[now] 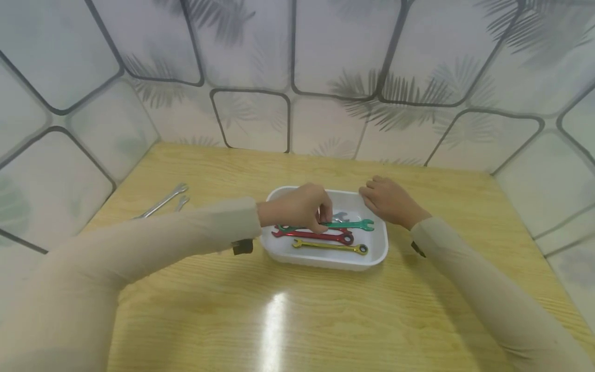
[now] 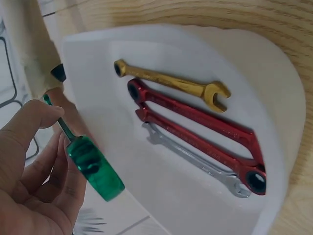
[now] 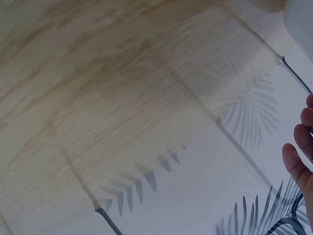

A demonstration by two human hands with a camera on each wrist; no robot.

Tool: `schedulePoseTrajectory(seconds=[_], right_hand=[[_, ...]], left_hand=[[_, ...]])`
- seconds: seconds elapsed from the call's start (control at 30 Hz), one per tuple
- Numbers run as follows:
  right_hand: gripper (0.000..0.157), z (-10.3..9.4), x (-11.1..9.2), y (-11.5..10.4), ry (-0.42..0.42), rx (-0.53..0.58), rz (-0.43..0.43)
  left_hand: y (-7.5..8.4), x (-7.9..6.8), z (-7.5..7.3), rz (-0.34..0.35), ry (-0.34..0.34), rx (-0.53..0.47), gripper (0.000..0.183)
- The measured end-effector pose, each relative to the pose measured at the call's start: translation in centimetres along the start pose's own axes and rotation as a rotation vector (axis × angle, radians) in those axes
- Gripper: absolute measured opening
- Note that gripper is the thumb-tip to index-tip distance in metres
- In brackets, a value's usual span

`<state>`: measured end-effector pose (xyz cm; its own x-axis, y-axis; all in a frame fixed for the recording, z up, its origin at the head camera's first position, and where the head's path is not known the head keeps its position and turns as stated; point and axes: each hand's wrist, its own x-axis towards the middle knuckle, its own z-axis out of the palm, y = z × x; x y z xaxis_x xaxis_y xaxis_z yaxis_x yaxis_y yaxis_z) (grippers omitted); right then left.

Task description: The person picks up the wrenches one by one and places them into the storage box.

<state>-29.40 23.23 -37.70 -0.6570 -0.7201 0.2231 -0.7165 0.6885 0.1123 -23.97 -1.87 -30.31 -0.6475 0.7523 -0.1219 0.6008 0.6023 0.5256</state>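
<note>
My left hand (image 1: 302, 205) pinches a green combination wrench (image 1: 355, 225) between thumb and fingers, above the white plastic tray (image 1: 325, 262). In the left wrist view the green wrench (image 2: 95, 166) is tilted, its wide end toward the camera. Inside the tray lie a gold ratcheting wrench (image 2: 166, 81), two red wrenches (image 2: 195, 114) and a silver wrench (image 2: 195, 159), roughly side by side. At the tray's back right corner my right hand (image 1: 390, 200) holds the rim with curled fingers; the exact contact is hidden. Only its fingertips (image 3: 305, 132) show in the right wrist view.
Left of the tray, a long silver wrench (image 1: 162, 201) and a smaller one (image 1: 182, 202) lie on the wood-grain table (image 1: 325, 320), partly hidden by my left sleeve. A patterned wall covering (image 1: 325, 124) stands behind the table and along both sides.
</note>
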Motion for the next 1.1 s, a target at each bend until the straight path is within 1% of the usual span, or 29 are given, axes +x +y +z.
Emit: schedulePoseTrajectory(seconds=[0.23,0.3,0.47,0.67,0.83,1.0,1.1], right_hand=[[0.014,0.0,-0.1,0.1,0.028,0.005,-0.012],[0.014,0.0,-0.1,0.1,0.03,0.005,-0.018],[0.014,0.0,-0.1,0.1,0.017,-0.001,-0.01],[0.015,-0.1,0.0,0.0,-0.015,0.001,0.013],[0.014,-0.1,0.0,0.1,-0.002,0.009,0.008],[0.014,-0.1,0.0,0.1,0.022,0.014,-0.008],[0.014,-0.1,-0.1,0.1,0.032,0.01,-0.019]], left_hand=[[-0.3,0.5,1.2,0.043,-0.027,0.072,0.009],[-0.2,0.5,1.5,0.045,-0.031,0.08,0.009],[-0.1,0.6,2.2,0.034,-0.047,0.074,0.009],[-0.2,0.9,2.5,0.036,-0.056,0.08,0.011],[-0.6,1.4,2.9,0.027,-0.075,0.068,0.011],[-0.9,1.8,3.5,0.048,-0.085,0.065,0.011],[-1.1,1.9,3.8,0.039,-0.105,0.058,0.01]])
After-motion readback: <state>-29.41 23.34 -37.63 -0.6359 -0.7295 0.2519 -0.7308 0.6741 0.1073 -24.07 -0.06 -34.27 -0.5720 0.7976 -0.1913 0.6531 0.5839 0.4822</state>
